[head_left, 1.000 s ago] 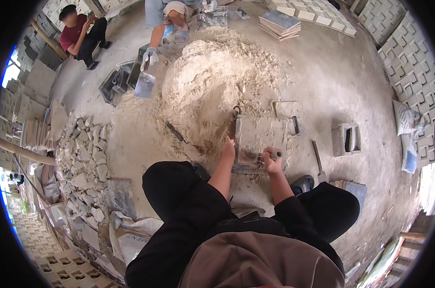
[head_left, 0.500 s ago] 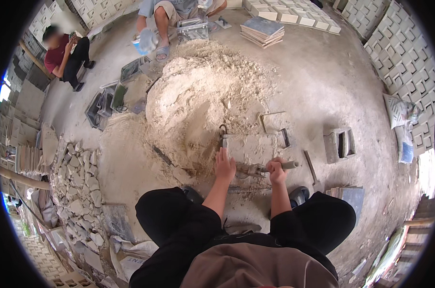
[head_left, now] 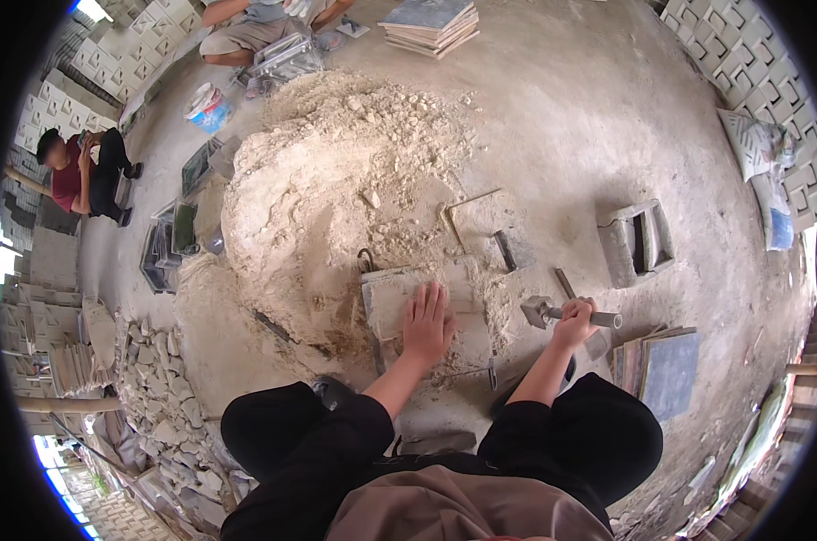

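My left hand (head_left: 427, 329) lies flat, fingers stretched, on top of a low rectangular mould (head_left: 390, 288) coated in pale powder. A small metal hook (head_left: 365, 259) stands up at the mould's far left corner. To the right, my right hand (head_left: 574, 325) is wrapped round the handle of a hammer (head_left: 537, 312) with a blocky head and a thick, pipe-like grip. The hammer is held beside the mould, apart from it. Behind the hammer, a flat-bladed tool (head_left: 564, 283) with a thin handle is partly hidden by my right hand.
A large heap of pale powder (head_left: 327, 162) rises beyond the mould. A hollow block (head_left: 638, 243) and a stack of boards (head_left: 668, 374) sit to the right. Broken pieces (head_left: 160, 388) lie left. One person (head_left: 84, 171) squats far left; another (head_left: 260, 36) sits behind the heap.
My right hand has carried the hammer right, away from the mould's near edge. My left hand has moved from the mould's left side onto its top. The whole view has shifted.
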### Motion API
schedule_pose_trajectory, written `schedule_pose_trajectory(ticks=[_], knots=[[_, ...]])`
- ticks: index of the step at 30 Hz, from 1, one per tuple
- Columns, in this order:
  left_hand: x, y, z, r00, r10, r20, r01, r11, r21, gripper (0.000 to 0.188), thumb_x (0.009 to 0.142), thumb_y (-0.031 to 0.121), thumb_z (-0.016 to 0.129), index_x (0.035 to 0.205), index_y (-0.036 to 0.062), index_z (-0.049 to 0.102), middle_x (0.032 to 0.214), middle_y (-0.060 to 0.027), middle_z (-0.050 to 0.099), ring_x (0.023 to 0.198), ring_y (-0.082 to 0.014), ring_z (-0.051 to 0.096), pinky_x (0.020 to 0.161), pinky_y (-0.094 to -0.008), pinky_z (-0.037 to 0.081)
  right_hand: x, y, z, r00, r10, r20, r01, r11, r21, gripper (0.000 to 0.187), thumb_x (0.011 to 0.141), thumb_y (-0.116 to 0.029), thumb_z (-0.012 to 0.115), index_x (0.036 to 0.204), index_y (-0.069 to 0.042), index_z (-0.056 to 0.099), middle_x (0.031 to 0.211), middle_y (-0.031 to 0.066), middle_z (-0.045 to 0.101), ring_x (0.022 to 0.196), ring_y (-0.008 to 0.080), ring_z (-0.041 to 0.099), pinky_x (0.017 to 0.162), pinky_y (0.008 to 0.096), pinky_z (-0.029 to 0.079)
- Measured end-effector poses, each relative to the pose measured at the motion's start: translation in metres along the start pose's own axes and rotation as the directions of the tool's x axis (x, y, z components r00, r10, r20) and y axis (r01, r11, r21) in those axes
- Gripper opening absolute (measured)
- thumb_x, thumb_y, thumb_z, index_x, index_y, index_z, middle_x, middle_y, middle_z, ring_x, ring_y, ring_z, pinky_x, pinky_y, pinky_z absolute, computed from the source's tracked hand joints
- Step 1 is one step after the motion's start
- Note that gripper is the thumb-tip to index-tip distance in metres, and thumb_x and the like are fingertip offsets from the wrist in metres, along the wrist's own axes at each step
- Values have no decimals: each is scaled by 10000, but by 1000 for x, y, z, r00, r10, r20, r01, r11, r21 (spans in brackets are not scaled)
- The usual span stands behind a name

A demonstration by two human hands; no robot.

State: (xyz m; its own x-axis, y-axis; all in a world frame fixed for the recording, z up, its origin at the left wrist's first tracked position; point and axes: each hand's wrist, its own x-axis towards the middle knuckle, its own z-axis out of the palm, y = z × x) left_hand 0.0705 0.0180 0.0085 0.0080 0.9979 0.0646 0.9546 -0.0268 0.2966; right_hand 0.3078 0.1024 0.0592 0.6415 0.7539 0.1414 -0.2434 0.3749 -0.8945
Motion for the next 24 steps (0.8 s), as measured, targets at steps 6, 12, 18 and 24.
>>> schedule_pose_trajectory(ticks=[6, 12, 18, 24], knots=[[-35, 21, 2, 964, 237, 121, -236, 971, -21, 614, 870, 385, 391, 1326, -13, 292, 1408, -167, 238, 1301, -333, 212, 1045, -470, 120, 7, 46, -29, 966, 208, -156, -205, 978, 33, 257, 700, -18, 424, 478, -81, 311, 410, 1, 304, 327, 76, 267, 311, 222, 181], [44, -7, -6, 993, 102, 65, -106, 992, 64, 636, 894, 405, 332, 1363, -6, 207, 1442, -152, 153, 1337, -294, 127, 1068, -447, 80, 13, 67, -26, 920, 342, -191, -336, 940, 63, 237, 730, -30, 437, 512, -75, 355, 447, -6, 333, 340, 68, 287, 325, 220, 203], [59, 17, 6, 981, 146, 127, -167, 971, 172, 614, 905, 385, 303, 1370, 0, 190, 1445, -148, 143, 1341, -286, 116, 1072, -435, 94, 33, 103, -47, 853, 397, -339, -457, 882, -116, 168, 810, -127, 517, 698, -67, 408, 519, 4, 372, 437, 104, 385, 421, 244, 341], [-15, 14, 1, 924, 311, 222, -311, 950, -33, 638, 880, 394, 375, 1344, -24, 247, 1420, -176, 208, 1316, -305, 197, 1055, -432, 138, 50, 134, -71, 735, 616, -283, -662, 741, -109, 147, 814, -117, 537, 867, -71, 407, 640, 13, 420, 523, 107, 434, 459, 255, 388]])
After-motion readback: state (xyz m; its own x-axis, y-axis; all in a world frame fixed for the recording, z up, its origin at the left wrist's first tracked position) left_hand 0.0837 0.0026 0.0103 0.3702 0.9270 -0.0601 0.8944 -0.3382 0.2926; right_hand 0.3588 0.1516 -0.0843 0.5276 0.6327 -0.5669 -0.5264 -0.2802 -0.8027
